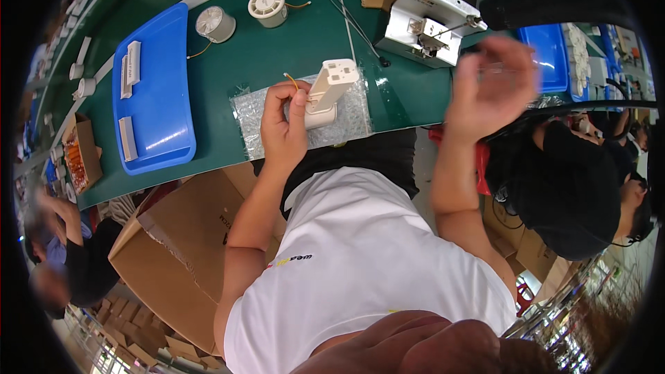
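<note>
My left hand (285, 128) is closed around a white plastic housing (334, 83), a rounded base with a tall rectangular part standing up from it. A short yellowish wire (291, 80) sticks out beside my thumb. Beneath it a sheet of bubble wrap (253, 121) lies on the green table (298, 48). My right hand (493, 86) is raised off the table's front edge, nearest to a silver benchtop machine (443, 3). Motion smears its fingers, so I cannot make out whether anything is in them.
A blue tray (163, 111) with several white strips stands at left. Behind the bubble wrap sit two round white fan-like units (216, 25) with wires. Long tweezers (357, 28) lie by the machine. Cardboard boxes (201, 235) stand below the table; a person in black (568, 187) is at right.
</note>
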`<action>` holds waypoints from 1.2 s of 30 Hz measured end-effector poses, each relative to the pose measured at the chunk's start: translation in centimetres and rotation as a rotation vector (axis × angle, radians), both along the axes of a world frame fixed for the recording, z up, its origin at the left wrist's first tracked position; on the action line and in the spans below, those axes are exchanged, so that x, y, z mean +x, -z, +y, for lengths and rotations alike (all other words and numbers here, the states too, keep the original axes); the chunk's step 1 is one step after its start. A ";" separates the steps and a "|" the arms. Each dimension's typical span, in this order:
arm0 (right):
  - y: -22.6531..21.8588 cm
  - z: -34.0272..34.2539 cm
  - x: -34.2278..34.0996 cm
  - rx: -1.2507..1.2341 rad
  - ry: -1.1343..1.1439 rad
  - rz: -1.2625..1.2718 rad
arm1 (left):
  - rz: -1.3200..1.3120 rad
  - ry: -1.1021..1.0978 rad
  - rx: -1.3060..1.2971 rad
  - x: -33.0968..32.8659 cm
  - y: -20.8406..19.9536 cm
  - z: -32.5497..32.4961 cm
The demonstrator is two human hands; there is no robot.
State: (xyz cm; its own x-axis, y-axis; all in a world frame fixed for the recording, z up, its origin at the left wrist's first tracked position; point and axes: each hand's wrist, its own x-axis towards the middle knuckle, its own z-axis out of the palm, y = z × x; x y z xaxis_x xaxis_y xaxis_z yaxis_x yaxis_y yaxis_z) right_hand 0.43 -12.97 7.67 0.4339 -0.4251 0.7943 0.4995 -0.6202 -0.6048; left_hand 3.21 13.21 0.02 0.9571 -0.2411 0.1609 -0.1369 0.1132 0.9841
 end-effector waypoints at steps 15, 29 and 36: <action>-13.5 -1.3 5.4 -0.098 0.008 -0.197 | -0.151 -0.031 0.036 -1.3 0.5 -4.7; -12.7 -4.1 4.5 0.424 -0.432 0.256 | -0.250 -0.164 0.012 -1.0 1.9 -5.0; -12.5 1.8 3.5 0.834 -1.255 0.029 | -0.220 -0.058 0.004 -0.8 2.0 -5.0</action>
